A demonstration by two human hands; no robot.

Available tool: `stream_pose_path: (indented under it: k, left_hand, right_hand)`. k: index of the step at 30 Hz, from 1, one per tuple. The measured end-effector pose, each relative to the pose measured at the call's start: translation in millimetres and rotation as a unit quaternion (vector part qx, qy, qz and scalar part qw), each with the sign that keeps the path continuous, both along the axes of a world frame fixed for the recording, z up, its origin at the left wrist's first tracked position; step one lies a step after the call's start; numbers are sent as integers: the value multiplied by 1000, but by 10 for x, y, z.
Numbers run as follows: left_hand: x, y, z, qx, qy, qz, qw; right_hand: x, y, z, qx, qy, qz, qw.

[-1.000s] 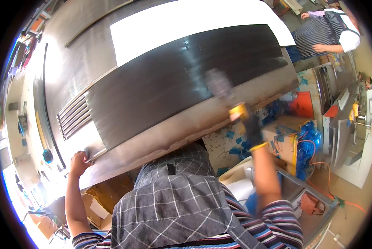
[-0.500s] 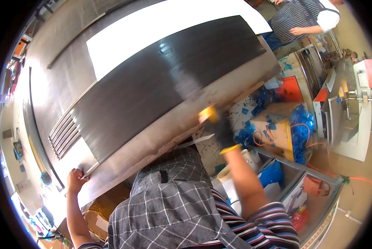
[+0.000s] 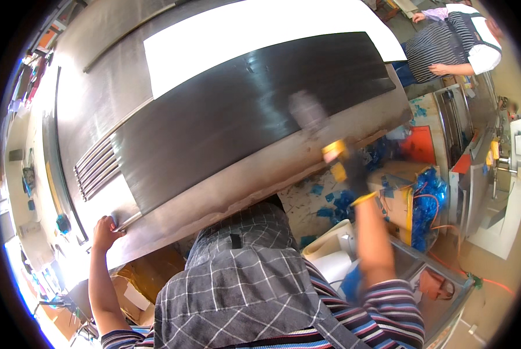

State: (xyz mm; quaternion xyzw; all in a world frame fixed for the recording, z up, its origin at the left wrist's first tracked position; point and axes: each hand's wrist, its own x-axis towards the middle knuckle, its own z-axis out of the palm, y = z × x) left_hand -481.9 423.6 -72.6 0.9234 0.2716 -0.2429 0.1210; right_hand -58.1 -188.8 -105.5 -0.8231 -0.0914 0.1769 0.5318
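A long black sheet (image 3: 231,125) lies along the near part of the dark worktable (image 3: 225,198). My left hand (image 3: 104,234) is closed on the near end of a thin metal rod (image 3: 130,222) by the sheet's left end. My right hand (image 3: 353,171), in a dark glove with yellow parts, is over the table's near edge, right of my body. It appears closed around a tool with a grey head (image 3: 308,110), which shows over the sheet's near edge. Motion smears hand and tool, so the tool's exact kind is unclear.
Several thin rods (image 3: 97,168) lie left of the black sheet. A white sheet (image 3: 260,35) lies beyond it. A person in a striped apron (image 3: 438,49) stands at the far right. Below are a cardboard box (image 3: 397,203) with blue plastic and an orange hose (image 3: 496,284).
My right hand and the blurred tool have moved right along the sheet's near edge. My left hand stays at the rod's end. The whole view has shifted slightly.
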Motion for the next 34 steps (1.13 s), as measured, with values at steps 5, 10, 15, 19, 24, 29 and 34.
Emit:
stream_pose_path:
  k: [5,10,15,19,24,29,34]
  left_hand:
    - [127,76,-45,-9,-19,-35,999]
    - [18,250,-261,6,-24,-75,997]
    - [-220,343,-396,-8,-21,-25,999]
    - [82,254,-222,42,11,-57,997]
    - [63,249,-243,66,68,2,996]
    - [-118,246,-232,75,80,35,993]
    - [-169,271,-293,111,98,62,987]
  right_hand:
    - [-1823,2191,602,-71,1,311,948]
    - [-1891,2499,614,-101,-17,357,928]
    - [-840,1046,263,0,-56,-89,994]
    - [976,-434,-122,-101,-201,-242,944]
    - [2064,-1255,47,-123,46,-430,893]
    - [1896,-1156,246,-348,20,-403,846]
    - [2379,-930,180,-431,-309,-125,838]
